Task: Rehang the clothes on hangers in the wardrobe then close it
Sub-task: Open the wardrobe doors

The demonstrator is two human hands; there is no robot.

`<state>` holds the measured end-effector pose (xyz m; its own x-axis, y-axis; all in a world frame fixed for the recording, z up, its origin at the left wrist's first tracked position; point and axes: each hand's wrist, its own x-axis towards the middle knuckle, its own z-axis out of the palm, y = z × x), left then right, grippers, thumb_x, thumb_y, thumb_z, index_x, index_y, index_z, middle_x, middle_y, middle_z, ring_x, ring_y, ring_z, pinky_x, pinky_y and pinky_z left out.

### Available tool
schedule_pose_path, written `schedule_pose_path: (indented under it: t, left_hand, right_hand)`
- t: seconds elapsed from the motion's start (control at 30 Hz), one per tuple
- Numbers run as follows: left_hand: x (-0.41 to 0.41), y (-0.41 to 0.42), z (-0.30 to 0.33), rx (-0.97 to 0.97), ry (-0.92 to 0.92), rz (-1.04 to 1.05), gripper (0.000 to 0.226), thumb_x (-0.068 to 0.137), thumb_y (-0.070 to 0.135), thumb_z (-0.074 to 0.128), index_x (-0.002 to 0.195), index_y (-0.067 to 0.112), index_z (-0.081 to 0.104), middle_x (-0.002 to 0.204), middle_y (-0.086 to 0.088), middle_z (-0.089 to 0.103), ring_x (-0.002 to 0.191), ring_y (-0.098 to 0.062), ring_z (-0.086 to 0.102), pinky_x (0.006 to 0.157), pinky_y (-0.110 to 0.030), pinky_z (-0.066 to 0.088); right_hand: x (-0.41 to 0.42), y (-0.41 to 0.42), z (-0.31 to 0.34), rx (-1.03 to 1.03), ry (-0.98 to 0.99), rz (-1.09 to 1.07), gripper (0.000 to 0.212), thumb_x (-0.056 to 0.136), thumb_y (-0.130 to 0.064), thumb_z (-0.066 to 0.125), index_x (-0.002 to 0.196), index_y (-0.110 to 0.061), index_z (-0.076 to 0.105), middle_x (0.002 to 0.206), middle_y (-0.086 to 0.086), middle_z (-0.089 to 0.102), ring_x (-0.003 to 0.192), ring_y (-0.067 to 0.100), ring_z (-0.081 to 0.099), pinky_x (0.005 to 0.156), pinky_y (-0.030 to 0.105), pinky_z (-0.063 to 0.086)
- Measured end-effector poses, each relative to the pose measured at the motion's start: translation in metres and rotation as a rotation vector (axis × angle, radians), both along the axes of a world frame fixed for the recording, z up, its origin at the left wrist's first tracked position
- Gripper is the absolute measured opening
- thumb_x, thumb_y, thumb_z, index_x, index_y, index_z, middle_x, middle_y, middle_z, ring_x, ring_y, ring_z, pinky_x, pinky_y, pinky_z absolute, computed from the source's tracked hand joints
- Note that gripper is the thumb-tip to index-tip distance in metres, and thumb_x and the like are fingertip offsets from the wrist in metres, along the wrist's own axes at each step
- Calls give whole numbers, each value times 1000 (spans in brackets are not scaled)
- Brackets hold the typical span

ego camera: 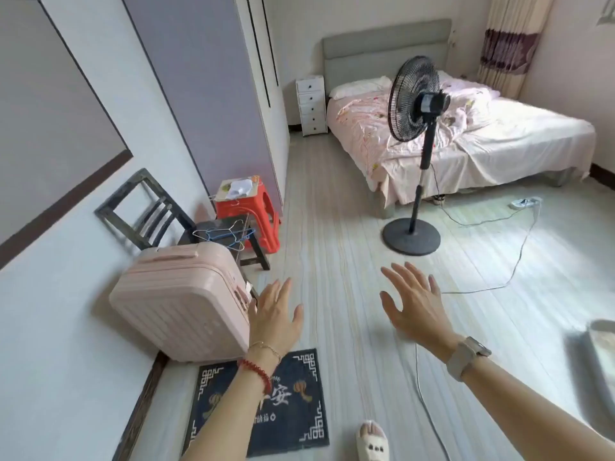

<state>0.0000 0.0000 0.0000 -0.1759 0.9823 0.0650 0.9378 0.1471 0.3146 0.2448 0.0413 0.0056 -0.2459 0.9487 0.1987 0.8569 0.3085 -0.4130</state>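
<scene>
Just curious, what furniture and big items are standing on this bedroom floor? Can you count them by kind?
Bed: 1
Standing fan: 1
White drawer unit: 1
Dark wooden chair: 1
Red plastic stool: 1
Pink suitcase: 1
Dark floor mat: 1
Total: 7

Both forearms are bare, no sleeves. The left hand (274, 319), at seven o'clock, wears a red beaded bracelet (258, 374) and thin gold chain (266, 348); the right hand (416, 307), at five o'clock, a beige-strapped watch (466, 357).
</scene>
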Motion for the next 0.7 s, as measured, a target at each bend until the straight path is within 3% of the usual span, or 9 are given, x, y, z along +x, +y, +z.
schedule_pose_path:
  t: [0.23,0.5,0.7]
  left_hand:
    - [2,116,-54,-150,-16,0,48,95,34,39,141,20,32,147,4,33,136,-12,25,113,-42,20]
    - [4,351,-33,-201,5,-69,45,95,30,39,138,17,37,142,1,42,131,-16,36,109,-41,26]
    - [-38,457,-58,-236,-44,28,44,93,30,42,136,19,41,139,4,45,129,-15,39,107,-38,28]
  right_hand:
    - [1,124,-62,-217,-25,-58,42,94,-33,41,134,-20,43,139,-3,46,137,19,27,111,43,21]
    - [-11,330,-50,-311,-92,-43,44,95,-35,36,137,-21,38,140,-3,43,135,19,28,111,43,23]
    - [-57,474,-63,-366,-169,72,44,95,-37,34,137,-24,37,143,-5,39,138,18,23,113,44,19]
